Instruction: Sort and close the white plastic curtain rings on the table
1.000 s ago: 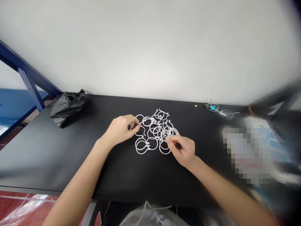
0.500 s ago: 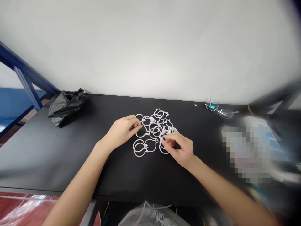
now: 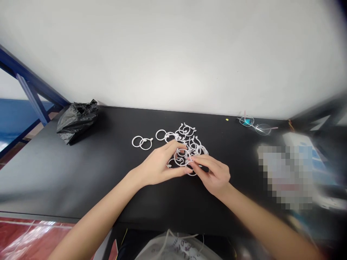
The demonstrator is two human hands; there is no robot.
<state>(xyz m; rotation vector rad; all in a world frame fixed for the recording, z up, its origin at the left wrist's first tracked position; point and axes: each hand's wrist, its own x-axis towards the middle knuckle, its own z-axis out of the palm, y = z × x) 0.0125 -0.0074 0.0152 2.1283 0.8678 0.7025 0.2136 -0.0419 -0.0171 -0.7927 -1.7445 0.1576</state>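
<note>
Several thin white plastic rings with small prongs lie in a loose pile (image 3: 193,144) on the black table (image 3: 173,202). At the pile's front, the fingertips of my right hand (image 3: 215,175) pinch one white ring (image 3: 182,165). My left hand (image 3: 158,164) reaches round that ring from the left, thumb below and fingers above, spread apart; whether it touches the ring I cannot tell. Part of the pile is hidden behind both hands. Left of the pile, two overlapping rings (image 3: 145,148) lie apart from the others.
A crumpled black plastic bag (image 3: 77,122) sits at the back left. Eyeglasses (image 3: 255,126) lie at the back right, near the wall (image 3: 173,54). A blurred, pixelated item (image 3: 284,177) is on the right. Below the table edge there is a translucent bag (image 3: 179,249).
My left hand has moved right, from the pile's left side to the ring at my right hand. Two overlapping rings now lie left of the pile, where none lay before.
</note>
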